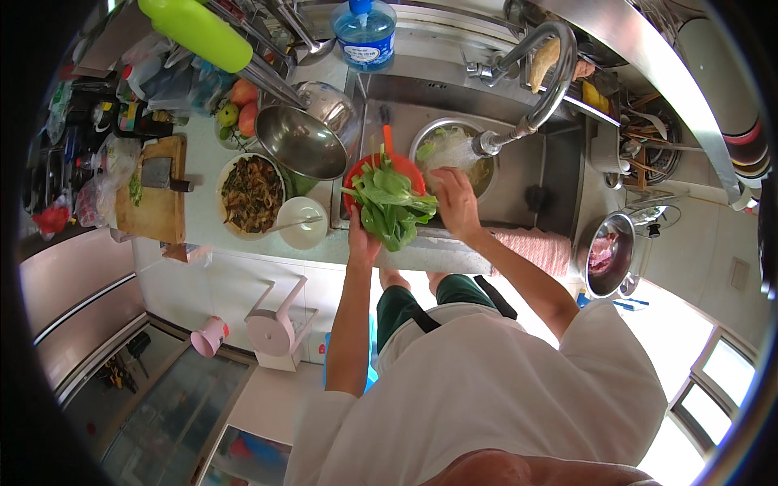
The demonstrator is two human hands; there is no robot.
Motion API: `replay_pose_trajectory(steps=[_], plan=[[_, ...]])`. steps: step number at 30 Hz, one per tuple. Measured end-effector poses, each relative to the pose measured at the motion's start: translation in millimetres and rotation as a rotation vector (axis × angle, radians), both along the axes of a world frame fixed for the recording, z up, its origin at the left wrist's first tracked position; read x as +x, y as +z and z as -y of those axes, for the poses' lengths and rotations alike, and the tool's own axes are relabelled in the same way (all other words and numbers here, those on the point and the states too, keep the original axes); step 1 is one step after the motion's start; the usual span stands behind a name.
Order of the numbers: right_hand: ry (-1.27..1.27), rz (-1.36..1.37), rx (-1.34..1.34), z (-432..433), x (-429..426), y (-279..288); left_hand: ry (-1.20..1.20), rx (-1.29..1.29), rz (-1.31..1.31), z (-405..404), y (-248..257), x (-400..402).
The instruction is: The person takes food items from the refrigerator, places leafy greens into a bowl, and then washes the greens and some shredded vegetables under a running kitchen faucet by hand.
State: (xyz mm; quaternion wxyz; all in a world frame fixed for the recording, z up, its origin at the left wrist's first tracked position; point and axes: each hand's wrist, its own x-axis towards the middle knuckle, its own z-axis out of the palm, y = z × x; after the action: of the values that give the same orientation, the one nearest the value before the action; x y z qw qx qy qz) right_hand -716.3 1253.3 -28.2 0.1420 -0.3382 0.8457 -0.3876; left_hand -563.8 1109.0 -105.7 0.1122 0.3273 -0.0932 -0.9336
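My left hand (363, 244) grips the near left side of a red plastic basket (408, 165) at the sink's front edge. Green leafy vegetables (392, 206) fill it and hang over its near rim. My right hand (457, 205) is bent above the near left rim of a round metal basin (420, 138), close to the leaf tips. Whether its fingers hold anything is unclear. Water runs from the curved faucet (568, 67) into the basin, where pale strands and a green piece (426, 150) show under the splash.
Left of the sink (516, 182) are a tilted metal bowl (301, 143), a plate of cooked food (252, 194), a white bowl (302, 223) and a cutting board (173, 212) with a cleaver (156, 173). Right are a pink cloth (535, 249) and a pan of raw meat (602, 252).
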Motion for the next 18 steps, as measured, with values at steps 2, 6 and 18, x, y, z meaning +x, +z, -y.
replay_pose_trajectory(steps=[2, 6, 18], plan=[[-0.045, 0.009, 0.045, -12, -12, -46, 0.014, 0.009, -0.021, 0, 1, 0], [0.060, -0.076, 0.343, 13, -38, -107, 0.010, 0.004, 0.073, 1, 10, 4], [-0.128, -0.074, 0.270, 40, -61, -151, 0.072, 0.086, 0.024, 0, -1, 9]])
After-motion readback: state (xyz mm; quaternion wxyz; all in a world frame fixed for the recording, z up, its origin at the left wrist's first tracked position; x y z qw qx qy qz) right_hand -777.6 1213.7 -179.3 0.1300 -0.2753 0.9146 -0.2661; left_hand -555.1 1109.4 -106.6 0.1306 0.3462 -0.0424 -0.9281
